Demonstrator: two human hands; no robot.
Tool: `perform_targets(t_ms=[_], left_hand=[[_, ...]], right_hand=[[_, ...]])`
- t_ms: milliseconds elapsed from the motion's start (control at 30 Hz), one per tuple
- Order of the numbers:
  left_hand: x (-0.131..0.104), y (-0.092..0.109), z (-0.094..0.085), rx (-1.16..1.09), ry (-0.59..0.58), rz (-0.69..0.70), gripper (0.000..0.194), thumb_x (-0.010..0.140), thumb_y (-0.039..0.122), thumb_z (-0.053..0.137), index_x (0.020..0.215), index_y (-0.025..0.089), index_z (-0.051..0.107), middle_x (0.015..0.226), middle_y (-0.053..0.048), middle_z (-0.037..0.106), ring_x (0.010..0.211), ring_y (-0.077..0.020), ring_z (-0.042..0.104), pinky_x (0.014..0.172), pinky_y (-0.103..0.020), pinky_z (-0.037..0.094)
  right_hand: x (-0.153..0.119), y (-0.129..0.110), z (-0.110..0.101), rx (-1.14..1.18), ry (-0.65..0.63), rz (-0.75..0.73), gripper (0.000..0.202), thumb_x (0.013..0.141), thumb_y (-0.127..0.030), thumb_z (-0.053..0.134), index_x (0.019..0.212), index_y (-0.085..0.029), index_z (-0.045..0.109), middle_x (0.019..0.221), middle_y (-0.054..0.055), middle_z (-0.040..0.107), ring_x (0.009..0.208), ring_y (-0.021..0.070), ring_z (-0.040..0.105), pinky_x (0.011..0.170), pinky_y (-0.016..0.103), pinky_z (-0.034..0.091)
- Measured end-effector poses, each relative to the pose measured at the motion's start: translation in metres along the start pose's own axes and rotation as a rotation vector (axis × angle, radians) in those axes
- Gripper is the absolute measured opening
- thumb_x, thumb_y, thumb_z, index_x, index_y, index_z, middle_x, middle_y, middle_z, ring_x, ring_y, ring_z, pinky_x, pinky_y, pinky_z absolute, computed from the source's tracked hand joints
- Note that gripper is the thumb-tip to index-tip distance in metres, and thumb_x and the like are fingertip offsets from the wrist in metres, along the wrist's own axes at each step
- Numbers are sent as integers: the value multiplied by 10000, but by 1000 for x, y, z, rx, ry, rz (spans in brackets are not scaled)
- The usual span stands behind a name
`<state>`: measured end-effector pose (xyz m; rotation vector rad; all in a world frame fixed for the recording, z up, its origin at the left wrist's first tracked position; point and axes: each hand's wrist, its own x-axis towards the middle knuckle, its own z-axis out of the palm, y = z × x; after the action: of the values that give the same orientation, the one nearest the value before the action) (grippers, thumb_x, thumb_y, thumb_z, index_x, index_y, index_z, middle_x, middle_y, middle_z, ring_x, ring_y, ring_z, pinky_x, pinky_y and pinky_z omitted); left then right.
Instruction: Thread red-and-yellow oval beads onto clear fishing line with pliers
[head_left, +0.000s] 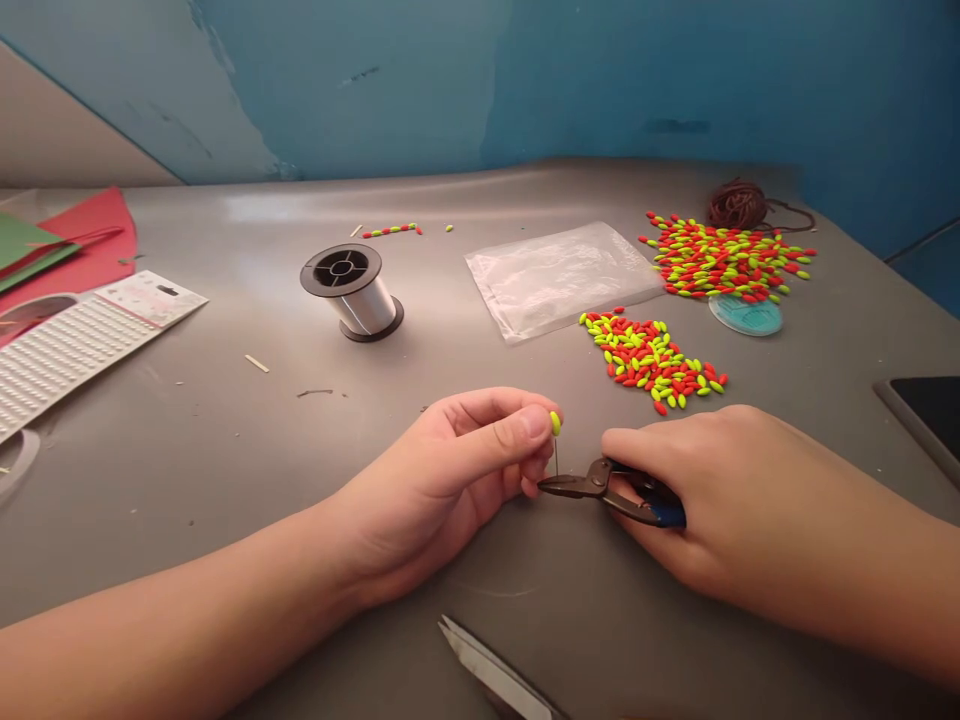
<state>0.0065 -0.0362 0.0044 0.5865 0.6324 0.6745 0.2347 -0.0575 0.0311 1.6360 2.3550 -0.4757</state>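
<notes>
Between the thumb and fingers of my left hand (457, 460) a small yellow-green oval bead (555, 423) is pinched. A thin dark wire or pin (556, 458) runs down from the bead. My right hand (720, 490) is wrapped round a pair of pliers (600, 478) with dark jaws and blue on the grips. The jaws point left and their tip meets the lower end of the wire, close to my left fingertips. Whether the jaws clamp the wire I cannot tell. Loose red and yellow-green beads (652, 360) lie in a pile just beyond my right hand.
A spool of clear line (367, 300) stands behind my left hand, with a clear plastic bag (566, 275) beside it. Farther right are a larger bead pile (720, 255) and brown yarn (739, 203). Scissor blades (495, 670) lie at the front, a dark device (926, 415) at the right edge.
</notes>
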Motion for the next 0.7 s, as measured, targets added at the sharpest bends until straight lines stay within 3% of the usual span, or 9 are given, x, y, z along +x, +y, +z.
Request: perform_targets(t_ms=[700], left_hand=[[1,-1,0,22,5,30,198,943,307,802,853,139,748,795,-13,602,745,-90,553,735,-201,498]], right_hand=[[1,3,1,3,13,-17,187,868,-381,542,707,-301,594,662,12,695,619,251,640,583,360,258]])
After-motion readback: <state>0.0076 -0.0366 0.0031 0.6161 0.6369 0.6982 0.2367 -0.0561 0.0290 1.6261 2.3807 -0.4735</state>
